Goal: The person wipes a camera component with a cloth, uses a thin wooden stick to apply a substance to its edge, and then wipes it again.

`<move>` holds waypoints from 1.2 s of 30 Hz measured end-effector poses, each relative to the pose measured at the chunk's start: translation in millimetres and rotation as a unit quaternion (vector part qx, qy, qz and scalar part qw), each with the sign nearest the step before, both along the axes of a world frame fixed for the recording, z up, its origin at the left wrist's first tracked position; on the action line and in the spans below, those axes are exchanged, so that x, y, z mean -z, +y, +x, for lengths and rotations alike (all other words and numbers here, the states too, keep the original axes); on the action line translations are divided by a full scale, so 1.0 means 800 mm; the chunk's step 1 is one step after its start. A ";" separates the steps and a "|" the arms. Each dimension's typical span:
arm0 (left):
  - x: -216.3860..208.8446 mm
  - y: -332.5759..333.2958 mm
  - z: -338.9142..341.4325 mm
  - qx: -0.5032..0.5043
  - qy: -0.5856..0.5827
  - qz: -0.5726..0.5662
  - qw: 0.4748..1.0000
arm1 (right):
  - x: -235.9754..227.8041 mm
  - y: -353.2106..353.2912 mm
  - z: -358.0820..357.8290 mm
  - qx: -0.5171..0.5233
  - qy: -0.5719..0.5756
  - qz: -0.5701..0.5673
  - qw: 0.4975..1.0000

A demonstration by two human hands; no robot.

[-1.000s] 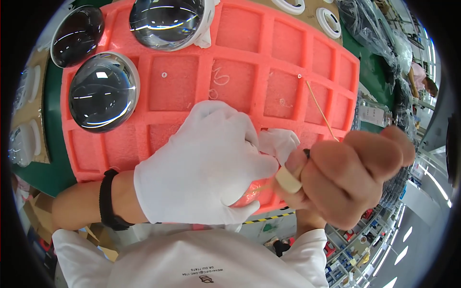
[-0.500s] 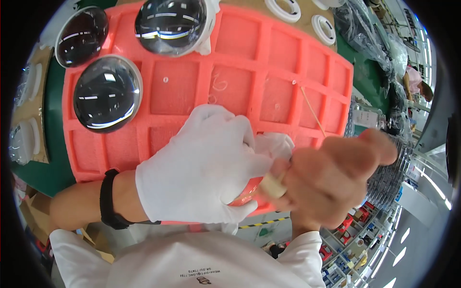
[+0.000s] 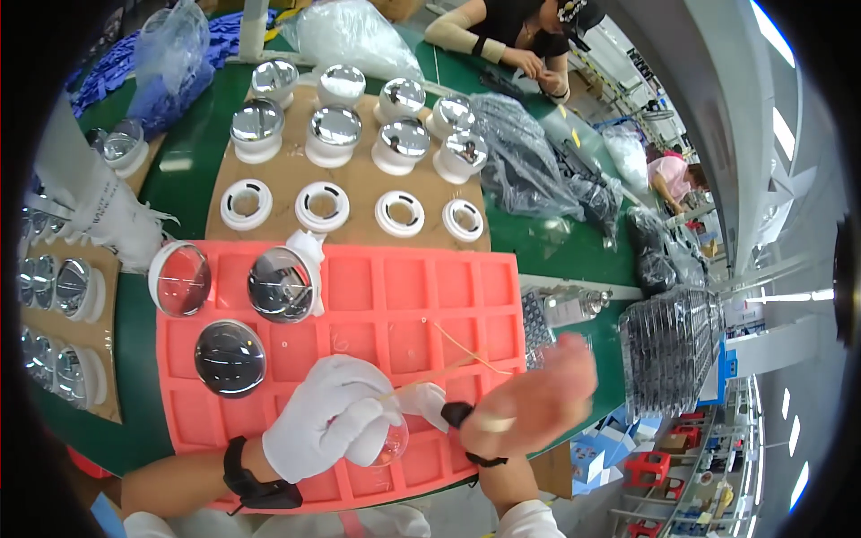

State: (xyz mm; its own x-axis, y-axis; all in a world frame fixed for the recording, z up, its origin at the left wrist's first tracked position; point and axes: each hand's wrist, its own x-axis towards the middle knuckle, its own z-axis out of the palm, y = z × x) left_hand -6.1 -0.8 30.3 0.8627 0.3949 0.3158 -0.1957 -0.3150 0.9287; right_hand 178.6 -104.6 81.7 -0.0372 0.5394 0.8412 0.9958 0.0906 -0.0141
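Observation:
My left hand (image 3: pixel 327 421) wears a white glove and grips a clear glass dome lens (image 3: pixel 392 446) over the near edge of an orange-red compartment tray (image 3: pixel 408 282). My bare right hand (image 3: pixel 531 402) is blurred, just right of the lens, and pinches a thin yellowish stick (image 3: pixel 430 377) whose tip reaches the gloved fingers. Between the two hands are a scrap of white cloth (image 3: pixel 427 400) and a small black piece (image 3: pixel 456 413). Three more dome lenses (image 3: pixel 230 357) lie in the tray's left compartments.
Behind the tray, a cardboard sheet (image 3: pixel 359 224) carries white rings (image 3: pixel 323 206) and chrome reflectors (image 3: pixel 334 134). Plastic bags (image 3: pixel 529 170) and a stack of clear trays (image 3: pixel 668 345) are at the right. Another person (image 3: pixel 529 36) works at the bench's far end.
The view has pulled back, so the hands sit lower and smaller and the bench behind shows. My left hand keeps the lens; my right hand has shifted with the stick.

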 end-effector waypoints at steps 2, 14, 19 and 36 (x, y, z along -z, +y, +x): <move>-0.002 0.001 -0.002 -0.032 -0.006 -0.028 0.999 | 0.000 0.017 -0.014 -0.076 0.410 0.167 0.893; -0.003 -0.004 0.007 0.091 0.050 -0.073 0.992 | 0.014 0.021 -0.022 -0.392 0.749 -0.079 0.529; -0.020 -0.002 0.001 0.056 0.140 0.263 0.953 | 0.015 0.008 -0.031 -0.333 0.821 -0.128 0.446; 0.005 -0.016 0.009 -0.038 0.101 0.231 0.967 | 0.047 -0.001 -0.052 -0.378 0.891 0.045 0.246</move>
